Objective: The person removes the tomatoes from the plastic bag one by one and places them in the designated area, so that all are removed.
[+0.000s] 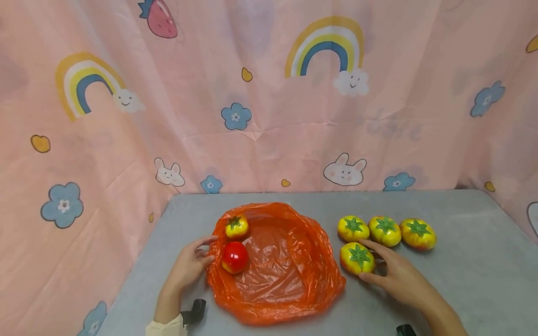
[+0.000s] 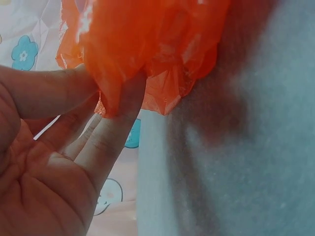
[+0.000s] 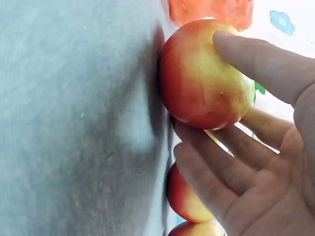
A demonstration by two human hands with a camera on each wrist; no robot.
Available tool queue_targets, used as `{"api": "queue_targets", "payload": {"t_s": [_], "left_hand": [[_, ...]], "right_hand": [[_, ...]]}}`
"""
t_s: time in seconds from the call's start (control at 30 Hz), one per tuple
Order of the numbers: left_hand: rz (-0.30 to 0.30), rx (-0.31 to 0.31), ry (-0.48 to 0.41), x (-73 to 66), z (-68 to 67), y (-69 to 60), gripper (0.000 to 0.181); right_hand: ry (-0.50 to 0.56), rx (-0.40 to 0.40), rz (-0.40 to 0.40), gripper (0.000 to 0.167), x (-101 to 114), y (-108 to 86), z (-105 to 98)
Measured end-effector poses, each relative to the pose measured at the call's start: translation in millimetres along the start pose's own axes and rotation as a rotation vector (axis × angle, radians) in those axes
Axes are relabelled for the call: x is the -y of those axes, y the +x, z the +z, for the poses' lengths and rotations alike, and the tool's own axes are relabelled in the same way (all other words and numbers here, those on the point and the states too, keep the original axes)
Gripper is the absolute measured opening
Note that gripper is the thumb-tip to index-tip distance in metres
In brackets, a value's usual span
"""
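Note:
An orange plastic bag (image 1: pixel 273 310) lies spread with its mouth upward. Two toy tomatoes are inside at its left: one yellow with a green calyx (image 1: pixel 237 227), one showing its red underside (image 1: pixel 235 256). At the bag's left rim my left hand (image 1: pixel 191 263) pinches the thin plastic (image 2: pixel 123 49) between thumb and fingers. Right of the bag, my right hand (image 1: pixel 397 275) grips a yellow-and-red toy tomato (image 1: pixel 357 259), thumb on the near side and fingers on the far side. The right wrist view shows this tomato (image 3: pixel 202 73) close to the tabletop.
Behind the gripped tomato stand three more toy tomatoes in a row, the left one (image 1: pixel 353 227), the middle one (image 1: pixel 385 231) and the right one (image 1: pixel 418 234). Everything rests on a grey table (image 1: pixel 475 280). A pink printed curtain (image 1: pixel 269 154) hangs along the back and sides.

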State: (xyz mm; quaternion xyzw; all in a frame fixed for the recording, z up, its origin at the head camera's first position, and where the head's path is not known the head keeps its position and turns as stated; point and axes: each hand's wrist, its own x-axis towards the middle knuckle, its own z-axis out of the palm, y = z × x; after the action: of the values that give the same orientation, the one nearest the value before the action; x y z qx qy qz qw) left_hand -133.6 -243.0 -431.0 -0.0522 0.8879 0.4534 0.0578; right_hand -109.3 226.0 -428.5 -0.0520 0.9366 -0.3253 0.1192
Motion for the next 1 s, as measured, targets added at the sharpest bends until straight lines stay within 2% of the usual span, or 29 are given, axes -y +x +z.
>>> {"api": "queue_targets", "payload": {"t_s": [0.2,0.47,0.7,1.0], "left_hand": [[-0.017,-0.009,0.015,-0.3,0.2,-0.3,0.05],[0.005,-0.002,-0.003,1.8,-1.4,-0.7,0.049],[0.031,0.001,0.017,1.2,-1.7,0.8,0.048],[0.025,-0.01,0.029,0.8,-1.0,-0.6,0.049]], "right_hand": [[-0.008,-0.02,-0.03,0.082,0.8,1.4,-0.3],[-0.032,-0.036,-0.074,0.076,-1.7,-1.9,1.0],[-0.035,-0.035,-0.044,0.077,-2.8,-1.8,-1.7],[-0.045,-0.034,-0.04,0.076,-4.6,-0.3,-3.3]]}}
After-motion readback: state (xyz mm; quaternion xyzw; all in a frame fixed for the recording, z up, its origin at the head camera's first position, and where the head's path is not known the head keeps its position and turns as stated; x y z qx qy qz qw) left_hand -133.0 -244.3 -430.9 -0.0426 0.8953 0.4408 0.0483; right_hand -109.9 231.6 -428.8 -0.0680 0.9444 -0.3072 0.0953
